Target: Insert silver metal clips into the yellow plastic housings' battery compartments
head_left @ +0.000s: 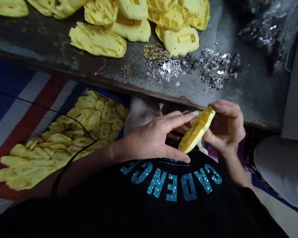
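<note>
1. Your left hand (151, 138) pinches the lower end of the yellow plastic shell (196, 129), fingers and thumb closed on it.
2. The shell sits edge-on below the tabletop (64, 46) edge, long axis running lower-left to upper-right.
3. Your right hand (225, 127) grips its upper end, fingers curled.

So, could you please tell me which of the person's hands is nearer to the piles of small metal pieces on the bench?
Right. The right hand, gripping the yellow plastic part, sits just below the metal pieces; the left hand is lower and further left.
</note>
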Action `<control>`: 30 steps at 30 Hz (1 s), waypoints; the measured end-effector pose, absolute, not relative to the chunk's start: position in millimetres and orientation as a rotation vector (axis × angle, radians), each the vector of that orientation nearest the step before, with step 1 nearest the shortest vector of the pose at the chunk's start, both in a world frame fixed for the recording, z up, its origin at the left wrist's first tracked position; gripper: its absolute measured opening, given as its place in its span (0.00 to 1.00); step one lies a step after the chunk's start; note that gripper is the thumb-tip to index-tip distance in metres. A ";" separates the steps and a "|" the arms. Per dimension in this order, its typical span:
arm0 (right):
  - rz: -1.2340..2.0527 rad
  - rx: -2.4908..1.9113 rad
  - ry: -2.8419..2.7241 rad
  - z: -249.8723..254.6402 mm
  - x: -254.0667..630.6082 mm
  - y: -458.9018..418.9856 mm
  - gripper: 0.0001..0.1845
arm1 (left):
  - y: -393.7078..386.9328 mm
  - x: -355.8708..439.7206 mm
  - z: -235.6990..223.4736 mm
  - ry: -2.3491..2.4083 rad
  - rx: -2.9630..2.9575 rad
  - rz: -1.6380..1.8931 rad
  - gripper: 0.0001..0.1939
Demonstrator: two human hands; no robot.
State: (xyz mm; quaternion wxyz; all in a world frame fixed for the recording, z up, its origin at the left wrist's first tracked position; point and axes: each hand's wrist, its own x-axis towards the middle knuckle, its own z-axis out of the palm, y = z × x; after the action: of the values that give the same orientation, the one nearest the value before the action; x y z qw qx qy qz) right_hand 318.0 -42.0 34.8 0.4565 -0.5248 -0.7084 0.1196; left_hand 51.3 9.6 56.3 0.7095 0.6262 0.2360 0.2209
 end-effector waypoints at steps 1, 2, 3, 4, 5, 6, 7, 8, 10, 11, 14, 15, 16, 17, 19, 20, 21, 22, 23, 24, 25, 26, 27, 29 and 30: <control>0.268 -1.268 -1.750 33.0 320.0 -41.8 0.28 | 9.9 53.5 55.9 0.506 1.470 0.522 0.55; 0.243 -1.229 -1.750 30.9 322.0 -41.1 0.29 | 10.0 55.2 55.6 0.489 1.556 0.557 0.54; 0.221 -1.186 -1.743 28.9 323.7 -40.3 0.30 | 9.9 56.5 55.1 0.478 1.635 0.588 0.53; 0.204 -1.146 -1.730 27.3 325.1 -39.3 0.31 | 9.7 57.3 54.6 0.470 1.701 0.615 0.52; 0.196 -1.118 -1.719 26.3 326.1 -38.4 0.32 | 9.3 57.6 54.2 0.463 1.755 0.638 0.52; 0.196 -1.108 -1.714 26.1 326.5 -37.7 0.32 | 8.8 57.6 53.9 0.461 1.798 0.654 0.51; 0.199 -1.116 -1.718 26.6 326.5 -37.2 0.31 | 8.3 57.4 53.6 0.464 1.830 0.665 0.50; 0.206 -1.142 -1.726 27.8 326.1 -36.9 0.30 | 7.8 57.1 53.5 0.468 1.849 0.671 0.49; 0.229 -1.193 -1.751 31.4 324.8 -36.6 0.29 | 7.0 56.5 53.4 0.472 1.855 0.685 0.47; 0.237 -1.207 -1.761 33.3 324.0 -36.6 0.29 | 6.8 56.2 53.1 0.474 1.846 0.691 0.45; 0.265 -1.205 -1.766 38.8 321.4 -35.7 0.28 | 7.1 54.8 50.4 0.458 1.821 0.747 0.41; 0.286 -1.196 -1.765 40.5 320.4 -35.1 0.29 | 7.5 54.1 48.8 0.443 1.814 0.784 0.40; 0.322 -1.193 -1.764 42.3 319.2 -34.3 0.29 | 8.0 53.0 46.9 0.433 1.799 0.814 0.38; 0.369 -1.193 -1.763 44.0 317.6 -33.5 0.30 | 8.5 51.8 44.8 0.428 1.772 0.834 0.37; 0.486 -1.217 -1.753 46.9 313.6 -31.3 0.31 | 9.3 48.5 39.4 0.451 1.648 0.811 0.35; 0.553 -1.243 -1.745 47.7 311.3 -29.9 0.30 | 9.3 46.4 36.1 0.476 1.533 0.773 0.36; 0.627 -1.273 -1.732 47.9 309.0 -28.1 0.30 | 8.9 43.8 32.2 0.499 1.393 0.727 0.39; 0.708 -1.295 -1.720 47.3 307.1 -25.9 0.30 | 8.2 40.8 27.8 0.515 1.243 0.672 0.44; 0.798 -1.305 -1.710 45.9 305.9 -22.8 0.32 | 7.1 37.2 23.0 0.520 1.098 0.626 0.50; 0.891 -1.300 -1.705 43.7 305.9 -18.6 0.35 | 5.9 33.1 17.8 0.517 0.972 0.592 0.57; 0.955 -1.287 -1.714 40.9 307.2 -13.1 0.37 | 4.5 28.4 12.7 0.512 0.875 0.574 0.63; 0.966 -1.283 -1.742 37.6 310.0 -6.0 0.37 | 3.2 23.4 7.8 0.509 0.806 0.570 0.65; 0.911 -1.308 -1.789 33.9 314.0 2.6 0.34 | 2.0 18.3 3.5 0.506 0.754 0.581 0.66; 0.619 -1.451 -1.913 25.9 323.7 23.8 0.21 | 0.0 9.2 -2.7 0.494 0.682 0.634 0.60; 0.425 -1.547 -1.971 21.9 328.2 35.6 0.15 | -0.8 5.7 -4.3 0.483 0.659 0.663 0.56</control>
State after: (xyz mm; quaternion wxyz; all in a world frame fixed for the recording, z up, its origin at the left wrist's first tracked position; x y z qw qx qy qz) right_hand 328.2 35.6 21.9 0.2956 -0.5816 -0.7408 0.1597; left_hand 5.7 -0.8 -4.3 0.8648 0.3143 0.2305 0.3164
